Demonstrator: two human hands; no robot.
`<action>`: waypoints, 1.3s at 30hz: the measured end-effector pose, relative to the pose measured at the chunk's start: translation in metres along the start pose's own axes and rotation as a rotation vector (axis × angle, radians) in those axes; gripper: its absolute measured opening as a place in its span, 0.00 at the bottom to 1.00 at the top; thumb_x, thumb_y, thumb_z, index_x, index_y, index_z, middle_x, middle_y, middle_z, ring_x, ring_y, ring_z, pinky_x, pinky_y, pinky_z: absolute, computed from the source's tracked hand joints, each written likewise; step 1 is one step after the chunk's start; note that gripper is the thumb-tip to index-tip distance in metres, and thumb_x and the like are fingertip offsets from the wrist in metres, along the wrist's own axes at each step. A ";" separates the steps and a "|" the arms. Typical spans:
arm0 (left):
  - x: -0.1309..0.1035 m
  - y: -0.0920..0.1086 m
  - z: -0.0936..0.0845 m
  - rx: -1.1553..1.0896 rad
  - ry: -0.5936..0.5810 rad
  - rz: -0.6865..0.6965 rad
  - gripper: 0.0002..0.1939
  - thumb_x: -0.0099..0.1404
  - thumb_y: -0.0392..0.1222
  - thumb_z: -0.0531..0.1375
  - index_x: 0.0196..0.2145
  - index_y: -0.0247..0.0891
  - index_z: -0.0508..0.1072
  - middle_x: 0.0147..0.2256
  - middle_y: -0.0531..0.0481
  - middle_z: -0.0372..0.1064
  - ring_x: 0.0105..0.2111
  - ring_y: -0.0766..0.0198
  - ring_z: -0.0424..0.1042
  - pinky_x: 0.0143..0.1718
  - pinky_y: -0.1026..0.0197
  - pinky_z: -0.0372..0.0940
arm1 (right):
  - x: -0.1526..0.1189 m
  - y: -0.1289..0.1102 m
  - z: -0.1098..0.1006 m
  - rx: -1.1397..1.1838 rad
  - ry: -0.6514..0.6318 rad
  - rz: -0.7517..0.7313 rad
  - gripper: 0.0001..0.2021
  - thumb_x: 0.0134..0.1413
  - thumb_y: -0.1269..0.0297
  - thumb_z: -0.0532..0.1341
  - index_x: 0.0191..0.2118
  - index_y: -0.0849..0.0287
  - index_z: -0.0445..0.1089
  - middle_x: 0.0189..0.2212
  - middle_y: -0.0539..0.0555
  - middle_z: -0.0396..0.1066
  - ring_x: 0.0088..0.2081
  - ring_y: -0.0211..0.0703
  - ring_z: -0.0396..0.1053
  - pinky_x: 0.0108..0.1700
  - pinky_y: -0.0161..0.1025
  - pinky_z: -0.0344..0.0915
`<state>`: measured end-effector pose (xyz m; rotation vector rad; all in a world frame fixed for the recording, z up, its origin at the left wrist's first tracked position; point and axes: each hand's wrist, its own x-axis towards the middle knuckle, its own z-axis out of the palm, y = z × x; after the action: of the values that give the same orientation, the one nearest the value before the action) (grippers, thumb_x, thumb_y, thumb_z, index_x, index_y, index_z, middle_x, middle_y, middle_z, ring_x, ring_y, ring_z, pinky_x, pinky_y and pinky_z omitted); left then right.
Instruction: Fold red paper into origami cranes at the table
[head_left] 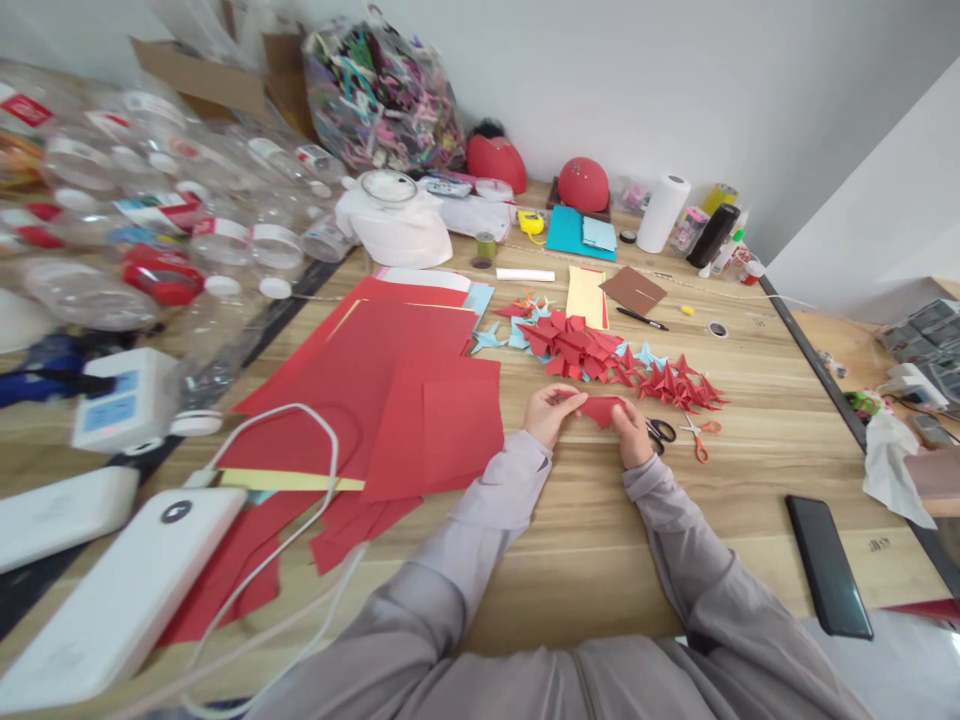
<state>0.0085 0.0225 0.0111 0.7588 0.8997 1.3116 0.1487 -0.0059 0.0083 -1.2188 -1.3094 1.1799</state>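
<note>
A small folded piece of red paper [598,408] is held between both hands, a little above the wooden table. My left hand [551,413] pinches its left end, and my right hand [631,430] grips its right end. Just beyond them lies a pile of red folded paper shapes [574,345], with red paper stars [675,385] to its right and a few light blue stars [489,338] at its left. Black-handled scissors [660,434] lie beside my right hand, partly hidden by it, next to orange-handled scissors [700,437]. Large red paper sheets [405,345] are spread out left of my hands.
Plastic bottles [225,240] crowd the left side, near a white power bank [127,600] with a cable. A black phone [829,565] lies at the right. Along the back stand a white roll [663,214], a red dome [583,185] and a stuffed clear bag [382,95].
</note>
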 end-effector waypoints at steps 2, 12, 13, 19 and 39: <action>-0.001 -0.001 0.000 0.038 -0.026 0.020 0.14 0.40 0.44 0.70 0.23 0.34 0.73 0.17 0.55 0.67 0.16 0.72 0.64 0.21 0.66 0.59 | -0.002 -0.003 0.000 0.078 0.063 -0.038 0.23 0.42 0.48 0.63 0.43 0.58 0.70 0.35 0.54 0.73 0.34 0.43 0.70 0.34 0.38 0.68; -0.005 -0.002 0.001 0.104 -0.165 0.005 0.19 0.37 0.40 0.71 0.30 0.35 0.77 0.29 0.49 0.75 0.27 0.65 0.71 0.29 0.62 0.67 | -0.004 -0.010 0.002 0.154 0.099 -0.014 0.15 0.38 0.57 0.68 0.34 0.58 0.74 0.24 0.50 0.73 0.20 0.35 0.65 0.26 0.36 0.67; -0.004 -0.003 0.001 0.096 -0.161 -0.005 0.19 0.37 0.41 0.71 0.30 0.34 0.77 0.27 0.49 0.74 0.25 0.66 0.70 0.27 0.63 0.67 | -0.004 -0.009 0.002 0.155 0.097 -0.006 0.16 0.37 0.56 0.68 0.34 0.59 0.74 0.25 0.51 0.74 0.20 0.35 0.65 0.26 0.36 0.67; -0.004 -0.002 0.001 -0.013 -0.136 -0.141 0.20 0.34 0.41 0.72 0.29 0.32 0.76 0.22 0.51 0.72 0.21 0.68 0.69 0.24 0.65 0.66 | -0.004 -0.007 0.000 0.107 0.115 -0.022 0.13 0.37 0.59 0.68 0.33 0.56 0.74 0.31 0.51 0.74 0.29 0.40 0.69 0.31 0.37 0.68; -0.006 0.005 0.002 -0.014 -0.134 -0.147 0.18 0.35 0.40 0.72 0.26 0.32 0.75 0.22 0.52 0.71 0.21 0.68 0.69 0.22 0.65 0.67 | -0.002 -0.006 -0.001 0.029 0.186 -0.116 0.10 0.36 0.61 0.69 0.28 0.57 0.71 0.28 0.50 0.73 0.31 0.40 0.69 0.37 0.38 0.66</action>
<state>0.0076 0.0174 0.0173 0.7471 0.8223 1.1236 0.1495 -0.0079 0.0138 -1.1854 -1.2030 0.9763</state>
